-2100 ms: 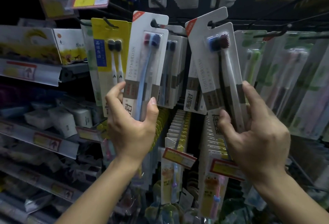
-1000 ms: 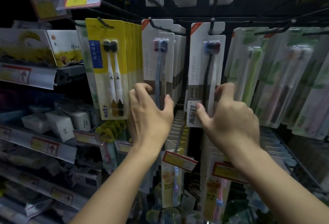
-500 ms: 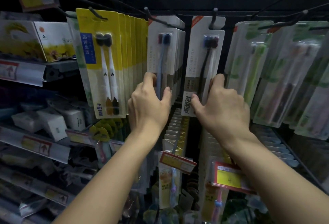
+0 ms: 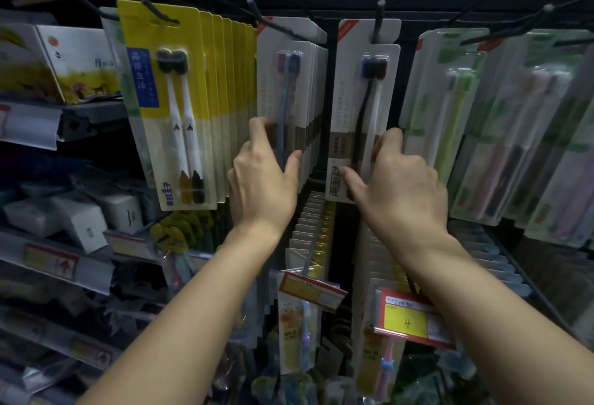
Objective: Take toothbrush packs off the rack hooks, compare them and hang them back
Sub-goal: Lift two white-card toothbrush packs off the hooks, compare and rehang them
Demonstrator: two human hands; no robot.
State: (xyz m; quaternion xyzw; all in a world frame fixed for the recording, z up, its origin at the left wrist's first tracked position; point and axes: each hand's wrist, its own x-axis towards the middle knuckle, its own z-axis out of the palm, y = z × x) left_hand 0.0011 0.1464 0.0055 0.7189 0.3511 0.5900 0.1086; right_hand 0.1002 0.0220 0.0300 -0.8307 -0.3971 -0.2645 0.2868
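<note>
Pinching each pack low lets me steady it on its hook: left hand [image 4: 262,176] holds the blue pack [image 4: 286,89], right hand [image 4: 401,182] the black pack [image 4: 363,99].

The light here is dim and a little cold. It falls from in front onto my forearms and the white card of the toothbrush packs [image 4: 363,95], which are the brightest parts. The top and the gaps behind the rack hooks [image 4: 379,18] are almost black. The plastic at the right has soft glare. The edges bend outward and are blurred, mostly lower left.
</note>
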